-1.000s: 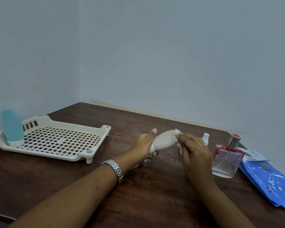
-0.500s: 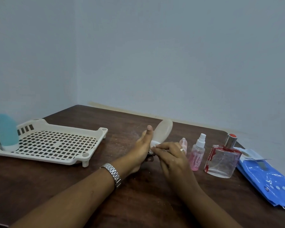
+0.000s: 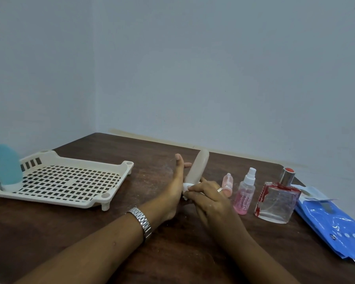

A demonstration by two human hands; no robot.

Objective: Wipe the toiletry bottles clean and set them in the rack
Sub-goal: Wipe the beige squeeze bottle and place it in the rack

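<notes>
one dark wooden table (image 3: 74,226) carries everything here. on its left stands the cream rack (image 3: 70,193), its floor a grid of square holes, with a blue bottle (image 3: 6,165) upright on its white cap in the far left corner. at the right edge lies a blue wipe packet (image 3: 334,220). beside it stands a square glass perfume bottle (image 3: 277,199) with red smears and a silver collar, then a pink spray bottle (image 3: 244,194), then a tiny pink bottle (image 3: 227,181) partly behind your knuckles. between your hands is the beige bottle (image 3: 197,169), smooth, matte and rounded at its top; its long axis runs nearly upright, leaning up and slightly to the right, base down in your grip. your left hand (image 3: 175,189) cradles its lower part loosely, thumb raised and fingers spread behind it. your right hand (image 3: 209,199) is closed around a white wipe (image 3: 187,187), pressing it against the bottle's base. a metal watch (image 3: 141,221) sits on your left wrist.
</notes>
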